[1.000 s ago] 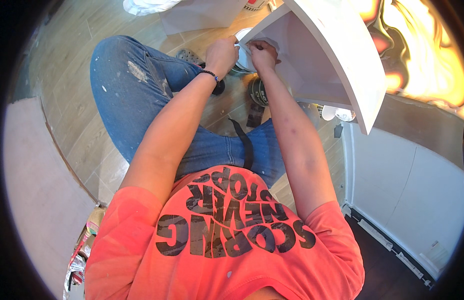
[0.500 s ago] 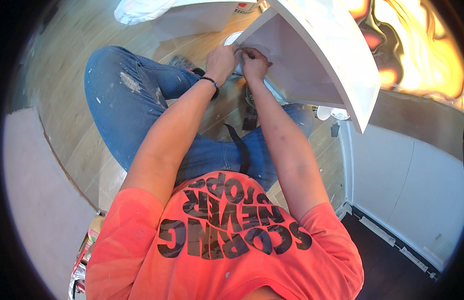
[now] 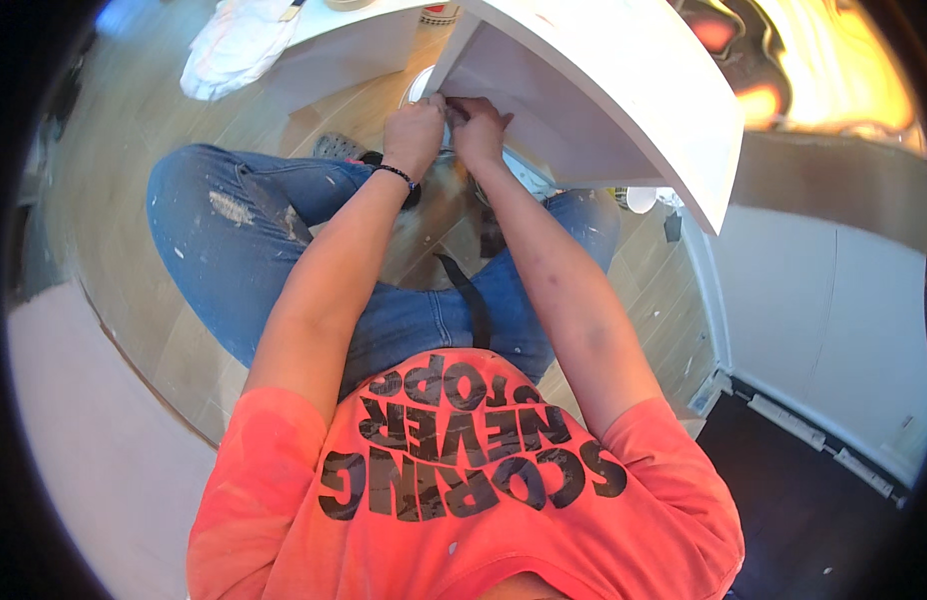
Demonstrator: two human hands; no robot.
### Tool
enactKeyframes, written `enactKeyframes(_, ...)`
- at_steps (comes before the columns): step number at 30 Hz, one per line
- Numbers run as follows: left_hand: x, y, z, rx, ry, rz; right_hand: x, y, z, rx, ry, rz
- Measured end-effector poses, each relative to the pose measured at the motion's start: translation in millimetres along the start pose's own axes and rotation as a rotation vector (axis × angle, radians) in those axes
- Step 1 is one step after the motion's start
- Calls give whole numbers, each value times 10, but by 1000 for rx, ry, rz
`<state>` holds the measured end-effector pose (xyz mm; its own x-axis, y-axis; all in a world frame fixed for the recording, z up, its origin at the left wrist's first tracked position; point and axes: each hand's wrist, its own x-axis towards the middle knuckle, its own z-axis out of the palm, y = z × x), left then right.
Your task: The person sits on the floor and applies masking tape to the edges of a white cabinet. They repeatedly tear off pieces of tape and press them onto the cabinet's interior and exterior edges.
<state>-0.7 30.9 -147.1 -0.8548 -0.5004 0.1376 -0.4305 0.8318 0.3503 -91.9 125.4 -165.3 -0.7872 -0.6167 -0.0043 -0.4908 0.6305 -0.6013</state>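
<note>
A large white panel (image 3: 604, 90) leans over my lap, its lower left corner in front of me. My left hand (image 3: 414, 135), with a black band on the wrist, curls its fingers around that corner edge. My right hand (image 3: 479, 128) is right beside it, fingers bent and pressed against the panel's inner face. Whether the right fingers pinch something small is hidden. A round whitish object (image 3: 422, 85) shows just behind the left hand. My knees in blue jeans (image 3: 244, 230) are below the hands.
Wooden floor (image 3: 124, 200) lies all around. A crumpled white cloth (image 3: 239, 45) rests against a low white furniture piece (image 3: 354, 45) at the top. A white wall unit (image 3: 834, 300) stands on the right, with a dark floor strip (image 3: 784, 500) beneath it. A small white cup-like thing (image 3: 641, 198) sits under the panel.
Both hands have stayed together at the panel's lower corner. They and the panel have drifted slightly up and left in the view as my head moved.
</note>
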Motion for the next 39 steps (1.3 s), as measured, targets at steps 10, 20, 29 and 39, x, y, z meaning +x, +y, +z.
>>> enactKeyframes(10, 87, -51, 73, 17, 15, 21, -279, 81, -36, -365, 19, -300)
enactKeyframes(20, 138, -153, 146, 165, 66, 58, -342, 109, -24, -415, 3, -306)
enactKeyframes(29, 175, -67, 59, 130, 191, 107, -334, 63, -27, -354, 59, -281)
enactKeyframes(39, 48, 135, -1361, -139, -174, 313, -278, -88, -137, -369, -17, -183)
